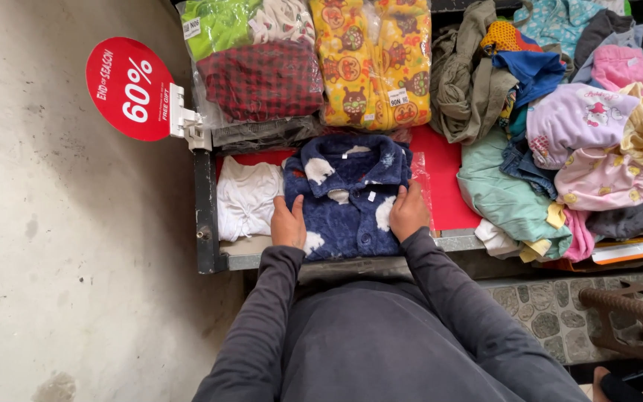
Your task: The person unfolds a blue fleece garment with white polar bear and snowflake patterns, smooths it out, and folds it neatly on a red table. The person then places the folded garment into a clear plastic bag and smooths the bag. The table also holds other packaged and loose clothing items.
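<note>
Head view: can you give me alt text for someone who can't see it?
Both bare hands, left hand and right hand, press flat on a folded navy fleece shirt with white patches on a red-topped table, between a white folded garment and a heap of loose clothes.

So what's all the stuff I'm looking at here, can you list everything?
fleece shirt: one, navy with white patches, folded, middle of the stall under both hands
white garment: one, white, just left of the fleece shirt
bagged clothes: one pack, green and red check, back left
yellow pyjama pack: one, yellow with cartoon prints, back middle
loose clothes pile: one heap, pink, lilac, teal, olive, blue, on the right
sale sign: one, red round, clipped to the stall's left edge
stall top: one, red, partly bare right of the fleece shirt
stool: one, brown plastic, lower right on the floor
left hand: flat on the shirt's left side
right hand: flat on the shirt's right side
</note>
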